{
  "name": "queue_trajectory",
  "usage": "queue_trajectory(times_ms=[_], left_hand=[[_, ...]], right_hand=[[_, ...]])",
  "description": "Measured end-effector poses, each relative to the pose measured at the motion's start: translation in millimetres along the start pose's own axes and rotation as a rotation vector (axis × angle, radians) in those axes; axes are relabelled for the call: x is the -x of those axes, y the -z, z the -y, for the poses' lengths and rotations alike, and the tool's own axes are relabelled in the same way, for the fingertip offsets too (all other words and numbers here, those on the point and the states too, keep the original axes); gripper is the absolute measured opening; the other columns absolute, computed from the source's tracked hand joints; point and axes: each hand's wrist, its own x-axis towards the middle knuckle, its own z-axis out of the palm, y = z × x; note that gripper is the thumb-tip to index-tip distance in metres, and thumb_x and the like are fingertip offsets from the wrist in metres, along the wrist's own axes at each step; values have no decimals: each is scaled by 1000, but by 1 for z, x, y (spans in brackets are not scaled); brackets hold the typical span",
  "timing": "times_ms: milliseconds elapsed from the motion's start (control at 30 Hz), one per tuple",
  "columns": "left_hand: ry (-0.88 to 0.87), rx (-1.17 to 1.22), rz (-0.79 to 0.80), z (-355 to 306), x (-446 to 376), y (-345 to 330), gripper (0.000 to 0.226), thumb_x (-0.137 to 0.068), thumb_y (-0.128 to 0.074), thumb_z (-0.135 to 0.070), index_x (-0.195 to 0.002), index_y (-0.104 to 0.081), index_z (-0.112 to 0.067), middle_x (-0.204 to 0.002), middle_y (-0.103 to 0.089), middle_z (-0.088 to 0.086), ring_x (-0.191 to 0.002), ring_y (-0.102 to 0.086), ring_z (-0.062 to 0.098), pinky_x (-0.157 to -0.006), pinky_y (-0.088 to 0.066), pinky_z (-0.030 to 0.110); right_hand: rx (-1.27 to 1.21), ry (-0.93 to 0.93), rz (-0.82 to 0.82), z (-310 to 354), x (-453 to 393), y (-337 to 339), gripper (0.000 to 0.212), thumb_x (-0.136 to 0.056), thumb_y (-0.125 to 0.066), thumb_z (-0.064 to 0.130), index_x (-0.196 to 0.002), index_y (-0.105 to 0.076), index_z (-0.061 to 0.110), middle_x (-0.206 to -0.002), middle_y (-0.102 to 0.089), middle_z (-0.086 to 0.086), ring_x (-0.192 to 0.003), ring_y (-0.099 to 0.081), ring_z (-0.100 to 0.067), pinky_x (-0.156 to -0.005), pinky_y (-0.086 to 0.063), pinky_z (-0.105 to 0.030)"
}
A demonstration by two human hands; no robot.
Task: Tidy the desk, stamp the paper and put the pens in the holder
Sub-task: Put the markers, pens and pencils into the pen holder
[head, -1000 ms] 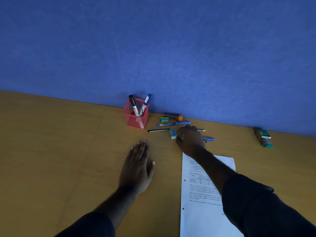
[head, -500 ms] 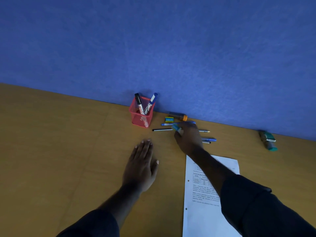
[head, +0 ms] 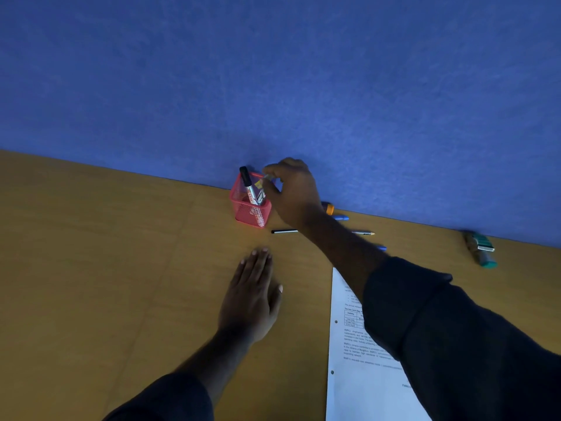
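Note:
My right hand hovers over the pink mesh holder at the back of the desk, fingertips pinched on a small eraser just above the holder's rim. A black-capped marker stands in the holder. My left hand lies flat and empty on the desk, fingers apart, in front of the holder. A thin black pen, a pencil and two blue pens lie on the desk, partly hidden by my right forearm. The printed paper lies at the front right.
A green stamp lies on its side at the far right near the blue wall. An orange-capped item sits against the wall behind my right wrist.
My right hand picked the small eraser up from among the pens and carried it left and up to the holder. My left hand stayed flat on the desk.

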Motion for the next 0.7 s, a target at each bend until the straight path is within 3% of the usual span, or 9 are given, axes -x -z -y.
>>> queue_trajectory(times_ms=[67, 200, 300, 533, 700], left_hand=[[7, 2, 6, 1, 0, -2, 67, -101, -28, -47, -157, -19, -11, -168, -14, 3, -155, -12, 17, -126, -16, 40], [11, 9, 5, 2, 0, -4, 67, -101, -27, -47, -157, -19, -12, -167, -15, 4, -155, -12, 18, -126, -18, 41], [5, 6, -6, 1, 1, -2, 67, -101, -30, -46, -157, -22, -10, -167, -17, 4, -154, -15, 19, -126, -18, 40], [-6, 27, -7, -1, 1, 2, 66, -102, -35, -42, -156, -21, -8, -167, -16, 4, -154, -13, 19, -126, -16, 41], [-4, 21, 0, -1, 0, 2, 67, -102, -33, -43, -157, -18, -10, -168, -13, 3, -155, -12, 19, -126, -15, 40]], right_hand=[[54, 5, 78, 0, 1, -6, 25, -78, -67, 10, -102, -70, 4, -91, -69, -16, -94, -57, -34, -79, -49, -42], [155, 31, 148, -5, 7, -13, 12, -76, -66, 15, -86, -71, 9, -85, -69, -11, -90, -55, -32, -74, -49, -44], [174, 24, 166, -7, 10, -15, 12, -78, -64, 16, -84, -72, 9, -87, -68, -11, -91, -54, -32, -75, -50, -44], [124, -15, 24, -23, 21, -1, 12, -82, -63, 12, -88, -73, 8, -84, -67, -12, -89, -56, -31, -70, -49, -38], [217, -175, -17, -65, 42, 19, 12, -85, -60, 7, -88, -72, 8, -88, -67, -12, -91, -57, -29, -70, -47, -33]])
